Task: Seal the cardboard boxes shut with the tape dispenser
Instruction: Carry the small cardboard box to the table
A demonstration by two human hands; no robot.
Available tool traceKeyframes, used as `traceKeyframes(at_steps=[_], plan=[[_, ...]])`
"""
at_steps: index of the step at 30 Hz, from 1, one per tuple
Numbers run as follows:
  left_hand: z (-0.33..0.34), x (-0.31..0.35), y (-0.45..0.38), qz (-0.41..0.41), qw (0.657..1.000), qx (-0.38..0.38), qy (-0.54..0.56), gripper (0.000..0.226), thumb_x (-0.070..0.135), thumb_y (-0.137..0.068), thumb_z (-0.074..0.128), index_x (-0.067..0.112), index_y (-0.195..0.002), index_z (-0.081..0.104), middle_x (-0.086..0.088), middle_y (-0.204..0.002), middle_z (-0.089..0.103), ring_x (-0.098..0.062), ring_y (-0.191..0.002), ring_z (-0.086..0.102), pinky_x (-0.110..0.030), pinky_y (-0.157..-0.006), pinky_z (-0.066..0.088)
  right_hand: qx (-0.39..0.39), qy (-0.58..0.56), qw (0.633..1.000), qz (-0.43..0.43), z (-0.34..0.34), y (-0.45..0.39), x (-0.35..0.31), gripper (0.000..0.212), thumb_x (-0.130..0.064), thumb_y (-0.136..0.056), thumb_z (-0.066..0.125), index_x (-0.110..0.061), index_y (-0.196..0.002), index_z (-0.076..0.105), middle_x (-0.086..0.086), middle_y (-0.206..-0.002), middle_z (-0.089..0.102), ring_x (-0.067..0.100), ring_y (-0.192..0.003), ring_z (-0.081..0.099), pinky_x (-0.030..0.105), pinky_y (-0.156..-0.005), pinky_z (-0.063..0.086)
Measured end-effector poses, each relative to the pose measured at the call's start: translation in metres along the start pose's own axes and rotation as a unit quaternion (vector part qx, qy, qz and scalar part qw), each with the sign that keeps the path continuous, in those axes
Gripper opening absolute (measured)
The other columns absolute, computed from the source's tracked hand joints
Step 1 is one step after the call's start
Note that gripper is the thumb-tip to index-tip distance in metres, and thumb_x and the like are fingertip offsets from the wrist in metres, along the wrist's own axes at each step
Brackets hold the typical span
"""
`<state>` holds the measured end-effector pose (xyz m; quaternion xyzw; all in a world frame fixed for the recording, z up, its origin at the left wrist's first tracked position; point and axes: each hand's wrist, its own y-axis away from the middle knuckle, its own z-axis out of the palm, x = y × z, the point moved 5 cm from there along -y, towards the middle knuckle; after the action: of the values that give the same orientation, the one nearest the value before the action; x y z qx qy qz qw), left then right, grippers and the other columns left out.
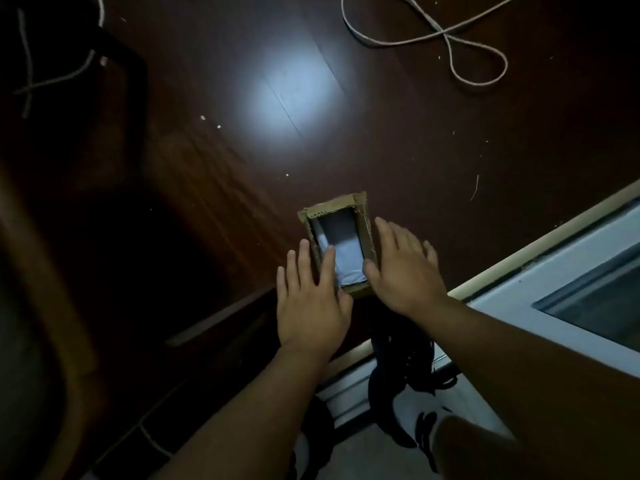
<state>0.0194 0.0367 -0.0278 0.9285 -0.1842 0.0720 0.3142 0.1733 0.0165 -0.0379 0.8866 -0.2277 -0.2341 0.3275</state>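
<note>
1 small box (337, 237) open-topped on dark counter (415, 150), near its front edge. Left hand (311, 299) and right hand (403, 271) flank it, fingers spread flat, likely steadying it. No dispenser visible.

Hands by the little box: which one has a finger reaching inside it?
The left hand: one fingertip lies over the open cardboard box interior. The right hand lies along the box's outer right wall.

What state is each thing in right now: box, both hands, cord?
box: open on top, pale lining showing inside, no tape seen
left hand: fingers straight, over the box's left rim, holding nothing
right hand: fingers straight, flat at the box's right rim, holding nothing
cord: lying loose in loops on the table
</note>
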Motion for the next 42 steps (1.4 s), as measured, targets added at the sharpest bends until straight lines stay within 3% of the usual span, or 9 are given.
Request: traceKeyframes(at_steps=[5, 9, 17, 20, 26, 32, 36, 39, 42], plan=[[0.031, -0.012, -0.018, -0.058, 0.997, -0.030, 0.036, 0.065, 0.039, -0.095, 0.044, 0.030, -0.153, 0.015, -0.015, -0.160, 0.009, -0.030, -0.140, 0.027, -0.041, -0.108, 0.033, -0.066, -0.134, 0.986, 0.080, 0.024, -0.030, 0.013, 0.039, -0.028, -0.102, 0.044, -0.011, -0.137, 0.038, 0.018, -0.133, 0.054, 0.037, -0.112, 0.056, 0.046, -0.091, 0.048], [0.032, -0.009, -0.022, -0.047, 0.999, -0.021, 0.015, 0.058, 0.037, -0.094, 0.044, 0.021, -0.148, 0.029, -0.004, -0.150, 0.033, -0.023, -0.128, 0.042, -0.037, -0.095, 0.039, -0.076, -0.118, 0.986, 0.086, 0.032, -0.034, 0.017, 0.021, -0.018, -0.102, 0.040, -0.008, -0.117, 0.050, 0.023, -0.120, 0.060, 0.041, -0.107, 0.058, 0.038, -0.079, 0.044], [-0.037, 0.019, 0.022, 0.023, 0.999, -0.023, -0.032, 0.062, 0.030, -0.092, 0.046, 0.021, -0.149, 0.024, -0.001, -0.146, 0.037, -0.020, -0.128, 0.040, -0.035, -0.098, 0.036, 0.001, -0.122, 0.991, 0.059, -0.028, 0.023, 0.007, 0.008, -0.011, -0.101, 0.042, -0.014, -0.100, 0.035, 0.016, -0.087, 0.055, 0.043, -0.091, 0.060, 0.035, -0.066, 0.033], [-0.088, 0.032, 0.047, 0.075, 0.992, -0.021, -0.096, 0.058, 0.018, -0.091, 0.050, 0.022, -0.145, 0.031, -0.001, -0.139, 0.042, -0.022, -0.126, 0.040, -0.036, -0.100, 0.032, 0.030, -0.117, 0.992, 0.034, -0.072, 0.058, -0.003, 0.007, -0.018, -0.105, 0.038, -0.011, -0.106, 0.040, 0.007, -0.079, 0.049, 0.042, -0.083, 0.059, 0.037, -0.062, 0.032], [-0.244, 0.070, 0.098, 0.165, 0.967, 0.111, -0.161, 0.030, 0.023, -0.069, 0.076, 0.024, -0.098, 0.068, -0.009, -0.104, 0.056, -0.030, -0.099, 0.048, -0.043, -0.086, 0.038, 0.110, -0.130, 0.984, -0.054, -0.198, 0.141, -0.058, 0.021, -0.025, -0.106, 0.041, -0.015, -0.119, 0.054, 0.013, -0.089, 0.064, 0.041, -0.084, 0.059, 0.039, -0.060, 0.036], [-0.414, 0.067, 0.159, 0.132, 0.973, 0.179, -0.068, 0.089, 0.045, -0.064, 0.085, 0.025, -0.142, 0.046, -0.017, -0.146, 0.039, -0.037, -0.134, 0.034, -0.054, -0.104, 0.034, 0.111, -0.128, 0.981, -0.096, -0.341, 0.225, -0.116, 0.015, -0.029, -0.105, 0.042, -0.022, -0.113, 0.052, 0.008, -0.079, 0.060, 0.041, -0.078, 0.059, 0.039, -0.058, 0.037], [-0.510, 0.057, 0.197, 0.141, 0.976, 0.144, 0.077, 0.111, 0.029, -0.072, 0.085, 0.053, -0.149, 0.008, 0.003, -0.162, 0.007, -0.028, -0.141, 0.032, -0.045, -0.102, 0.044, 0.080, -0.109, 0.982, -0.134, -0.428, 0.273, -0.151, 0.015, -0.032, -0.105, 0.043, -0.029, -0.116, 0.052, 0.014, -0.095, 0.067, 0.042, -0.087, 0.060, 0.045, -0.070, 0.047], [-0.567, 0.054, 0.222, 0.149, 0.970, 0.123, 0.150, 0.111, 0.025, -0.076, 0.081, 0.055, -0.148, 0.001, 0.013, -0.152, 0.034, -0.009, -0.123, 0.050, -0.030, -0.085, 0.047, 0.071, -0.118, 0.976, -0.169, -0.482, 0.305, -0.181, 0.020, -0.029, -0.104, 0.047, -0.027, -0.122, 0.057, 0.012, -0.100, 0.066, 0.037, -0.094, 0.061, 0.038, -0.072, 0.042], [-0.611, 0.058, 0.246, 0.156, 0.966, 0.154, 0.138, 0.085, 0.019, -0.081, 0.077, 0.036, -0.150, 0.031, 0.005, -0.137, 0.054, -0.014, -0.111, 0.059, -0.028, -0.083, 0.046, 0.087, -0.131, 0.970, -0.188, -0.525, 0.334, -0.212, 0.027, -0.033, -0.104, 0.049, -0.028, -0.129, 0.059, 0.006, -0.113, 0.068, 0.031, -0.108, 0.060, 0.027, -0.076, 0.037]])
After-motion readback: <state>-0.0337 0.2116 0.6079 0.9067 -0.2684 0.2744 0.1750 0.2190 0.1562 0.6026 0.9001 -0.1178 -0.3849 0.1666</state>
